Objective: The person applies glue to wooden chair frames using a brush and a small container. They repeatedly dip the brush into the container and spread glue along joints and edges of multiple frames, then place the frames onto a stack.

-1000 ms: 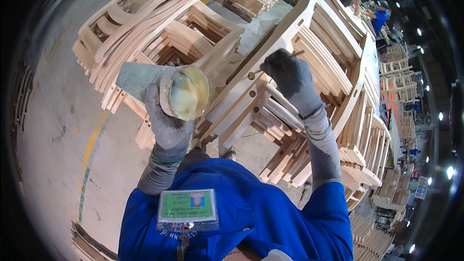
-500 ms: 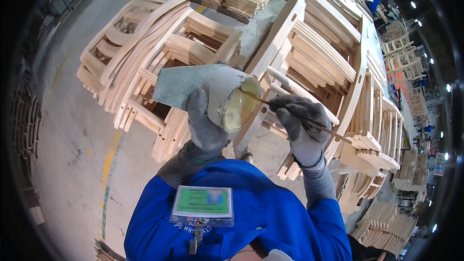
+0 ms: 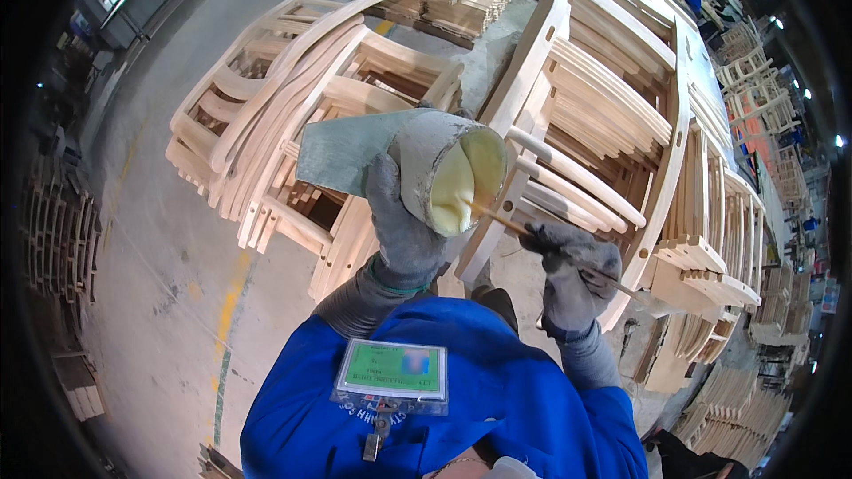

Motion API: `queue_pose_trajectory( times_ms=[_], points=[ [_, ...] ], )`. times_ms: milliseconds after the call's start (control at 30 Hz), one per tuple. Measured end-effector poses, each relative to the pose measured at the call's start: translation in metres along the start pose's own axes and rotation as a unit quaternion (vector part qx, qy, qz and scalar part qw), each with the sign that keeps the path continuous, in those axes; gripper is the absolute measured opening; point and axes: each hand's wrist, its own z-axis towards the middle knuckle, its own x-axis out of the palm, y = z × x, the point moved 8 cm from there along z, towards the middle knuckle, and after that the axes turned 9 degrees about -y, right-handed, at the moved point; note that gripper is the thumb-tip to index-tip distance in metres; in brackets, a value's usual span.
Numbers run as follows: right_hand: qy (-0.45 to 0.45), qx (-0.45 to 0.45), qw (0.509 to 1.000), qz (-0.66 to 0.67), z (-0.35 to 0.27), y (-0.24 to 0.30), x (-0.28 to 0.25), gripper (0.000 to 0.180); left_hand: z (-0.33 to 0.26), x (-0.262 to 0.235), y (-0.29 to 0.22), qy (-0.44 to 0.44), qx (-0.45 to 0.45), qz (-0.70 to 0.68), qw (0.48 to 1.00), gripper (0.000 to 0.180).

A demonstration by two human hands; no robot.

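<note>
Glue pot [image 3: 448, 176], tilted mouth-out, sits gripped in a worker's gloved left hand [image 3: 404, 226] at chest height; the gloved right hand [image 3: 575, 273] pinches a thin stick [image 3: 524, 229] whose tip dips into the yellow paste. Stacked wooden chair frames [image 3: 612, 115] crowd close ahead and right, another stack [image 3: 284, 115] left; bare concrete floor [image 3: 151, 266] lies open leftward.

Bare concrete floor [image 3: 160, 239] open on left side, room to pass. Chair-frame stack [image 3: 293, 115] blocks upper left. Tall frame row [image 3: 639, 124] walls off right. Narrow gap between stacks, filled by left hand [image 3: 404, 231] and glue container [image 3: 444, 173]. Right hand [image 3: 572, 270] close against frame rungs.
</note>
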Motion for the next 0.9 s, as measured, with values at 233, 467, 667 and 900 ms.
queue_pose_trajectory(
  times_ms=[233,467,667,900],
  points=[
    [-0.054,0.028,0.996,0.060,0.012,-0.003,-0.005,0.020,0.006,0.013,0.008,0.021,0.019,0.195,0.980,0.057],
    [-0.113,0.054,0.981,0.148,0.032,-0.003,-0.021,0.015,-0.003,0.007,0.002,0.062,0.408,0.648,0.640,0.081],
    [0.012,0.063,0.990,-0.128,0.173,0.001,-0.062,0.022,0.041,-0.029,0.013,-0.144,0.177,0.379,0.897,0.083],
    [0.111,0.121,0.978,-0.127,0.333,-0.076,-0.095,0.025,0.051,-0.025,0.001,-0.070,0.268,0.576,0.769,0.091]
  ],
)
